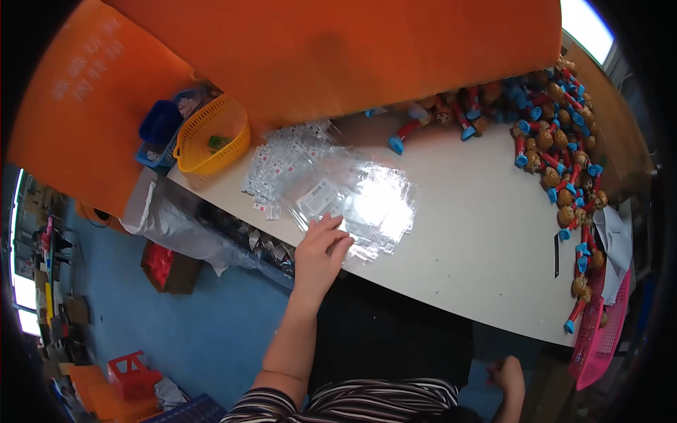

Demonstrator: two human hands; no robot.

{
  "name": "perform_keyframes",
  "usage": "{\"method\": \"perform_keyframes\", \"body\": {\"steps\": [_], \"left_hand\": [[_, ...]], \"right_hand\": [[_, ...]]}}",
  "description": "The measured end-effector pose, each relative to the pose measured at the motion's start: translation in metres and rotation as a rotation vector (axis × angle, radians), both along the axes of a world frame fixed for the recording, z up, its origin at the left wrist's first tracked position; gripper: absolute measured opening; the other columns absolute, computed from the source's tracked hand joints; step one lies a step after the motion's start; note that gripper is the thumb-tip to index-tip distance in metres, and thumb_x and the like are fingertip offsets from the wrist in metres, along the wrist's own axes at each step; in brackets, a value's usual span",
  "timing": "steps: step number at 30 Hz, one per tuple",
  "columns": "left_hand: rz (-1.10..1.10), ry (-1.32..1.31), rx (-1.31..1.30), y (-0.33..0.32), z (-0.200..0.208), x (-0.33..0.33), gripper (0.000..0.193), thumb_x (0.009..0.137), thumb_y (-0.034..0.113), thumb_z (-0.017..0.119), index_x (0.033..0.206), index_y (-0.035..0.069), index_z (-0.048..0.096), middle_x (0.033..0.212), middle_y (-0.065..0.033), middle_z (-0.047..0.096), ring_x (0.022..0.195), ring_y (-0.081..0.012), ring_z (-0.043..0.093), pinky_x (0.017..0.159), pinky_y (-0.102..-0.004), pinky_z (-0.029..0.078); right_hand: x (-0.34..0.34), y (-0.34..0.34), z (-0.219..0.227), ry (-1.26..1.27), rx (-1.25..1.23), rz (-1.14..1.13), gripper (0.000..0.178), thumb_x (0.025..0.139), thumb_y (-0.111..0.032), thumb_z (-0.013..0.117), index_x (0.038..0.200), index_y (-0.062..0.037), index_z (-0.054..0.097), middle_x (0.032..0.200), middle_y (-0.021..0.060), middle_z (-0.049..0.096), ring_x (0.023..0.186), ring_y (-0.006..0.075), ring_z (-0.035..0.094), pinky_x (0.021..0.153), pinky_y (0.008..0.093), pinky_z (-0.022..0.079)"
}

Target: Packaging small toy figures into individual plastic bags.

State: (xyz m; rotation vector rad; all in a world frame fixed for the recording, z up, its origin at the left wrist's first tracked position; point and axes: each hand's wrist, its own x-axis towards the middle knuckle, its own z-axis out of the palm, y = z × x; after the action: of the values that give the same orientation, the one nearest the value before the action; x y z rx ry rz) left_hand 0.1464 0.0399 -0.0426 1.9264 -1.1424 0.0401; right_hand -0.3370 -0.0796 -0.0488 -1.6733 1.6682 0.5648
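My left hand (322, 254) rests at the near edge of a pile of clear plastic bags (384, 194), its fingers spread a little over them. Part of the pile shines brightly with glare. A white printed label (317, 199) shows among the bags, just beyond my fingertips. Small silvery printed packets (285, 158) lie in a heap at the pile's far left. Low on the right, off the table's near edge, my right hand (509, 377) hangs with its fingers curled in, and I see nothing in it.
Many small brown-headed figures (546, 137) with red and blue parts cover the table's far right. A yellow basket (229, 151) and blue bins (161, 121) stand at the left. A pink basket (603, 338) sits at the right edge; orange panels (338, 56) rise behind.
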Motion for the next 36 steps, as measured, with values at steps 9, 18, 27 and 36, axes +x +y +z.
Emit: {"method": "perform_keyframes", "body": {"steps": [9,18,27,36], "left_hand": [[0.075,0.091,-0.165,-0.028,0.002,-0.032,0.021,0.078,0.004,0.073,0.098,-0.003,0.068,0.116,-0.0194,0.066,0.098,-0.0306,0.067,0.09,-0.0368,0.051],[0.132,0.119,-0.197,-0.029,0.006,-0.041,0.012,0.081,0.0,0.068,0.094,-0.002,0.067,0.103,-0.0175,0.07,0.094,-0.0319,0.068,0.084,-0.0364,0.055],[0.001,-0.064,-0.174,-0.032,0.025,-0.064,0.019,0.08,0.001,0.069,0.099,0.0,0.067,0.107,-0.0184,0.067,0.102,-0.0338,0.066,0.089,-0.0396,0.053],[0.05,-0.036,-0.09,-0.038,0.02,-0.068,0.02,0.082,0.003,0.067,0.101,-0.003,0.066,0.106,-0.0197,0.067,0.099,-0.0356,0.066,0.085,-0.0391,0.054]], "right_hand": [[0.202,-0.031,0.086,-1.145,0.107,0.2,0.017,0.093,-0.011,0.063,0.094,0.0057,0.067,0.079,0.0084,0.069,0.074,0.0115,0.066,0.069,0.0243,0.053],[0.295,-0.04,0.06,-1.128,0.423,0.056,0.03,0.097,-0.022,0.062,0.11,0.0054,0.063,0.094,0.0091,0.069,0.081,0.0139,0.066,0.072,0.0252,0.055],[0.339,-0.051,0.04,-1.221,0.46,-0.112,0.03,0.097,-0.021,0.06,0.114,0.0047,0.061,0.098,0.0102,0.068,0.081,0.0128,0.067,0.073,0.024,0.055],[0.343,-0.045,0.038,-1.25,0.568,-0.251,0.028,0.097,-0.012,0.057,0.116,0.0088,0.058,0.101,0.0153,0.069,0.086,0.0167,0.069,0.074,0.0236,0.057]]}}
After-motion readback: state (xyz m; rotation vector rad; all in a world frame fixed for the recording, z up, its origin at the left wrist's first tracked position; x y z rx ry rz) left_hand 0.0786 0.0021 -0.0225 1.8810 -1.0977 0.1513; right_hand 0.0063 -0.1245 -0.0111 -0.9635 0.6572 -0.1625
